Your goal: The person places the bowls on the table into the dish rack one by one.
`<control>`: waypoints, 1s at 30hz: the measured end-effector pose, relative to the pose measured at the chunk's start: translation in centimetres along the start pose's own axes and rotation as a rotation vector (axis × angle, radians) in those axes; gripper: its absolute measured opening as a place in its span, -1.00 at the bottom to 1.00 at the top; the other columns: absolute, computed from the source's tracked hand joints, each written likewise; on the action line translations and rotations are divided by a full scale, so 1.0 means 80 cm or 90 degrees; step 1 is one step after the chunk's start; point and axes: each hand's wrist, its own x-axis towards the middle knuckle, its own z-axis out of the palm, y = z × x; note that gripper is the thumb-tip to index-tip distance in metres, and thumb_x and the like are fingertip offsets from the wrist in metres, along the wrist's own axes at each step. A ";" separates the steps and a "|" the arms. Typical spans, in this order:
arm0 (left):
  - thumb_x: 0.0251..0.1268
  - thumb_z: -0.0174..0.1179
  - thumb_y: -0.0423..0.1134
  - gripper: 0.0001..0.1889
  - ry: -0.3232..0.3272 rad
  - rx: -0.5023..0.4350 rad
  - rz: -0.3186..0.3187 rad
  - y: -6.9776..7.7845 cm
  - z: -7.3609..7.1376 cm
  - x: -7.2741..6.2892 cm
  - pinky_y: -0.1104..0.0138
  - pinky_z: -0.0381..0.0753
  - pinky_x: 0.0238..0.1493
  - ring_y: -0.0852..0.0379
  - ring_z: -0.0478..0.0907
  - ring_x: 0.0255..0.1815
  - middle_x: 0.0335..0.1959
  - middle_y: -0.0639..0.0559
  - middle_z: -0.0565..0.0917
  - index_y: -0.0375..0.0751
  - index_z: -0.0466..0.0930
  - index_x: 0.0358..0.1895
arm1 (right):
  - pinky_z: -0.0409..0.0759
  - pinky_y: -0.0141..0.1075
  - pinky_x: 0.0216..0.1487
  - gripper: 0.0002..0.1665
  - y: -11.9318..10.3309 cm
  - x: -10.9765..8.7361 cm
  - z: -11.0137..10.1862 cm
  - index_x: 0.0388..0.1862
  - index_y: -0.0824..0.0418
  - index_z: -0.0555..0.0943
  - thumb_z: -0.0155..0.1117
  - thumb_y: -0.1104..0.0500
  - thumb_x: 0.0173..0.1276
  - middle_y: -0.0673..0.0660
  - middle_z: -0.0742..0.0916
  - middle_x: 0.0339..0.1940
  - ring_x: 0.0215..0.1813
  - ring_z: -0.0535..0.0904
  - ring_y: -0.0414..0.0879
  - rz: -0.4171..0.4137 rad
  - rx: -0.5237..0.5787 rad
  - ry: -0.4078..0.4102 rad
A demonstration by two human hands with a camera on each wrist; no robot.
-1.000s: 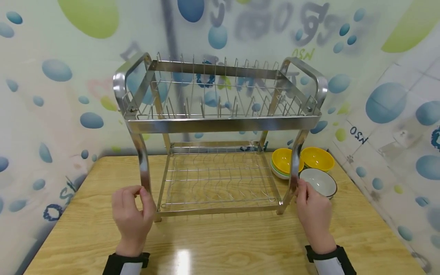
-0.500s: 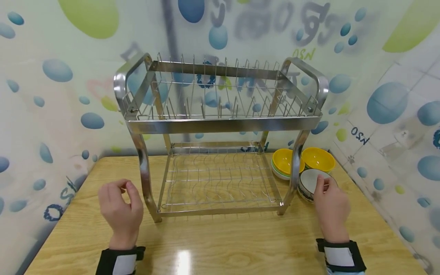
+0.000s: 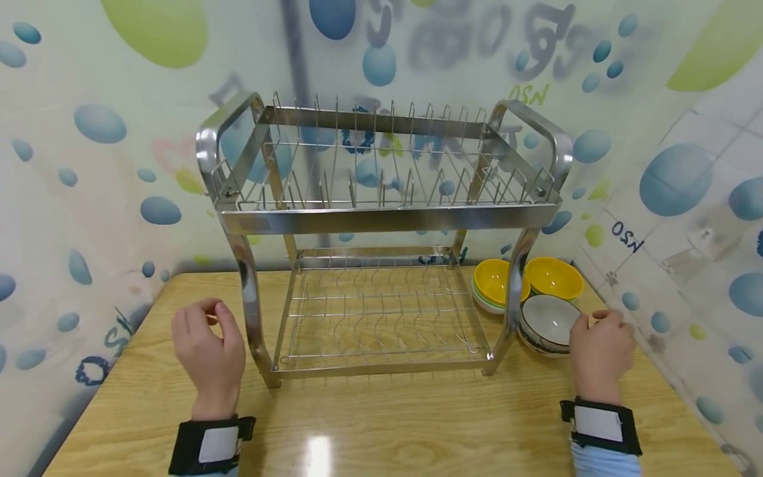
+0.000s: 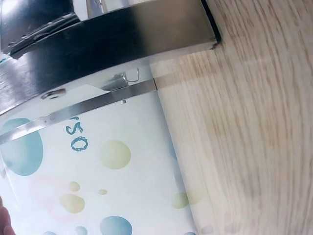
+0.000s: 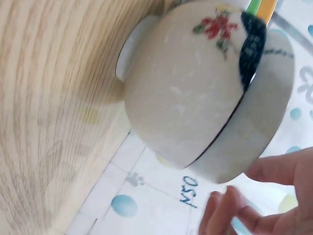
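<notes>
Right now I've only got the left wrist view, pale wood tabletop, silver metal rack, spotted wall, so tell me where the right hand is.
Observer: The right hand is at the right rim of a round, white, ceramic-looking bowl.
Operator: Anything beyond that bowl?
Observer: Yes, two round, glossy yellow bowls, side by side.
Operator: Is the left hand holding anything?
Observer: Nothing that the head view shows.

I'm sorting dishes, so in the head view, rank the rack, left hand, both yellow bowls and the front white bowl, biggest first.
1. Rack
2. Left hand
Smaller, unranked: white bowl, left yellow bowl, right yellow bowl look alike across; the white is nearer, the rack partly hides the left yellow.
</notes>
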 end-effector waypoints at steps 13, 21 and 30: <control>0.33 -0.02 -0.35 -0.77 -0.019 0.023 -0.021 -0.007 0.000 -0.002 0.21 0.26 -0.31 -0.23 0.36 -0.39 -0.42 -0.36 0.44 -0.55 0.48 -0.30 | 0.38 -0.27 -0.67 -0.59 0.014 0.021 0.005 -0.36 0.68 0.51 -0.03 0.25 0.19 0.32 0.51 -0.64 -0.53 0.43 0.14 0.024 -0.022 -0.208; 0.34 -0.02 -0.36 -0.77 -0.024 0.025 -0.020 -0.006 0.000 -0.002 0.21 0.27 -0.29 -0.23 0.37 -0.37 -0.40 -0.36 0.47 -0.55 0.49 -0.29 | 0.41 -0.25 -0.63 -0.54 0.015 0.025 0.011 -0.23 0.73 0.47 -0.06 0.26 0.20 0.44 0.54 -0.51 -0.44 0.46 0.23 0.031 -0.032 -0.207; 0.34 -0.02 -0.35 -0.77 -0.013 0.023 -0.010 0.001 -0.003 -0.001 0.18 0.27 -0.29 -0.24 0.37 -0.37 -0.40 -0.37 0.47 -0.55 0.49 -0.29 | 0.45 -0.16 -0.59 -0.49 0.014 0.025 0.009 0.00 0.67 0.45 -0.15 0.29 0.22 0.59 0.56 -0.18 -0.33 0.47 0.28 0.033 -0.022 -0.169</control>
